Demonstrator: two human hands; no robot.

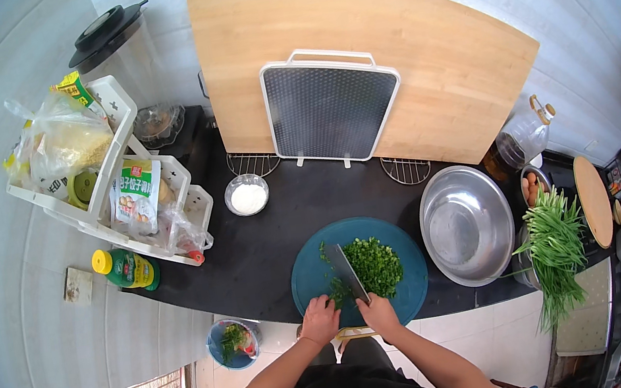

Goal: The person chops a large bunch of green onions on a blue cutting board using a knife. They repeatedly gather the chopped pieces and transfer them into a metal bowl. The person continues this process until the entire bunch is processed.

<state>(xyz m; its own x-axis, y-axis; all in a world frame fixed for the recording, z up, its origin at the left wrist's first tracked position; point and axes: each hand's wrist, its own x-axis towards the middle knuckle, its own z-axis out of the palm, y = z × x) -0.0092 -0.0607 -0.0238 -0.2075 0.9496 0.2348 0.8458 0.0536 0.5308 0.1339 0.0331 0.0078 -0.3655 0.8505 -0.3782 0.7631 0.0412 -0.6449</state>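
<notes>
A round teal cutting board (306, 271) lies on the black counter in front of me. On it sits a heap of finely chopped green herbs (376, 264). My right hand (379, 314) grips the handle of a broad cleaver (345, 271), whose blade rests on the greens left of the heap. My left hand (320, 319) presses down on a small bunch of uncut greens (338, 292) beside the blade.
A large steel bowl (466, 225) stands right of the board, with a bunch of long green stalks (555, 246) beyond it. A small bowl of white powder (247, 196), a white rack of packets (103, 177), a big wooden board (417, 49) and a floor bin (232, 342) surround the counter.
</notes>
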